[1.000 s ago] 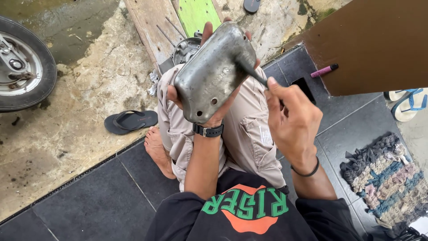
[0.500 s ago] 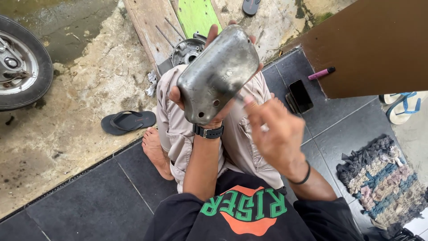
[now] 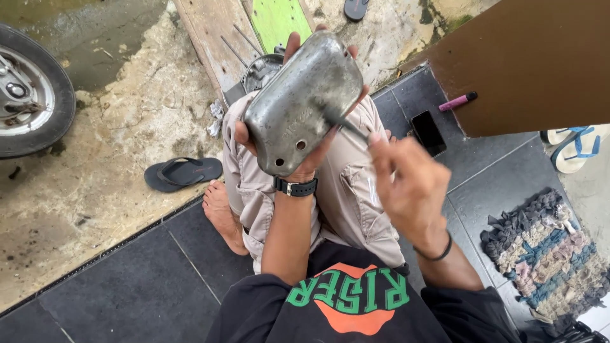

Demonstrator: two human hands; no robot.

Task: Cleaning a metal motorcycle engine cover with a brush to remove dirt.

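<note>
1. Against the frame from 1 second before, the right hand [image 3: 406, 184] had dropped lower and further right of the metal cover [image 3: 302, 105], and it looked motion-blurred; the thin dark tool [image 3: 346, 124] still touched the cover's right edge.
2. The cover itself had barely shifted: it stayed raised above the person's lap, tilted, its dented grey face towards the camera.
3. The left hand [image 3: 298, 162] kept its grip closed around the cover from behind, fingers wrapping both long edges, 1 black wristwatch [image 3: 295, 187] just below.
4. The right hand's grip was closed on the tool's near end, though blur hid the exact finger positions.
5. Counted, from largest to smallest: 1 brown board [image 3: 534, 63] at upper right; 1 wheel [image 3: 28, 95] at the left edge; 1 rag rug [image 3: 546, 254] on the dark tiles.
6. 1 wooden plank [image 3: 206, 32] with 1 green board [image 3: 276, 19] beside it lay ahead of the knees.
7. 1 black sandal [image 3: 181, 173] lay near the bare foot [image 3: 222, 216]; 1 blue-strapped sandal [image 3: 575, 143] showed at far right.
8. 1 dark phone [image 3: 429, 132] lay on the tiles, and 1 pink marker [image 3: 457, 101] rested on the brown board.
9. The cover showed 2 small holes near its lower end.
</note>
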